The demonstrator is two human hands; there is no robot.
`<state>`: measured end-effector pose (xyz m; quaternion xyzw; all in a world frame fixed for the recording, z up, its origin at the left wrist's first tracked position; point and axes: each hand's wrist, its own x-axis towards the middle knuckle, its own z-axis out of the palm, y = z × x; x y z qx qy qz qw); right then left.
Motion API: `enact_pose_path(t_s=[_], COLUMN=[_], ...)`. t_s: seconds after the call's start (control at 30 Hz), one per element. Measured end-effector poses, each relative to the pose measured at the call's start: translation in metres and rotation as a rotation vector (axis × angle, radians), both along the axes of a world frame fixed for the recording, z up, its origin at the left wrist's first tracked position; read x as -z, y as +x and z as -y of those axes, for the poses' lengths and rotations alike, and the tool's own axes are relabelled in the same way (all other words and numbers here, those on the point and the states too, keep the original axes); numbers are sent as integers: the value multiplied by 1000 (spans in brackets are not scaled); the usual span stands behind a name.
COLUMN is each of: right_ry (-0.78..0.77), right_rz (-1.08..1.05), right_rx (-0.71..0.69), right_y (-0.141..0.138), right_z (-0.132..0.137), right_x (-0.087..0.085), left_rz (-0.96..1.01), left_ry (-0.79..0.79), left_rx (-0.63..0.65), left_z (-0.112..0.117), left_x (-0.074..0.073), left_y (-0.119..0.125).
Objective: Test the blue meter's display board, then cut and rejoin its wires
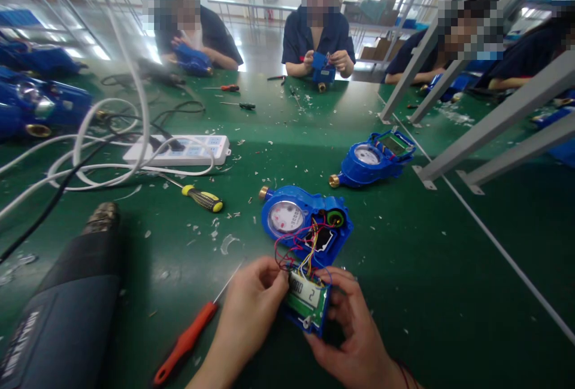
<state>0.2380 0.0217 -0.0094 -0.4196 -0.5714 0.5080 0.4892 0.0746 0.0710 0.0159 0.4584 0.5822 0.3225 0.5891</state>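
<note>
Between my hands is a green circuit board with an LCD display (306, 291), set in a blue cover. My right hand (354, 323) grips the cover by its right side and lower edge. My left hand (256, 299) is closed, thumb and finger pinched at the board's upper left corner where wires meet it; what lies in the pinch is hidden. Red, yellow, black and white wires (309, 251) run from the board into the open blue water meter (287, 215) just beyond. That meter has a round dial, a brass fitting and a green round part inside.
A second blue meter (371, 158) lies farther right, near grey metal posts (476, 119). On the left are a heat gun (67, 305), an orange screwdriver (188, 338), a yellow-black screwdriver (202, 198) and a power strip (197, 150) with cables. Co-workers sit opposite; plastic scraps litter the table.
</note>
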Motion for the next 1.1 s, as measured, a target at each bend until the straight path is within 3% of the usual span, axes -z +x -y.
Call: enact_pose_path(t_s=[0.13, 0.37, 0.47, 0.6, 0.77, 1.1], right_ry=[4, 17, -25, -165, -298, -367], right_rz=[19, 35, -24, -196, -421, -486], right_rx=[-7, -17, 27, 7, -90, -146], right_y=[1, 1, -1, -3, -2, 4], right_z=[1, 2, 1, -1, -3, -4], right_x=[2, 4, -1, -10, -13, -18], left_rz=[-54, 21, 188, 562, 947, 1060], left_ry=[-4, -22, -109, -326, -402, -444], left_rx=[-27, -40, -45, -147, -45, -71], left_z=[1, -2, -1, 2, 4, 7], left_x=[-2, -1, 1, 1, 2, 10], left_y=[1, 0, -6, -10, -5, -6])
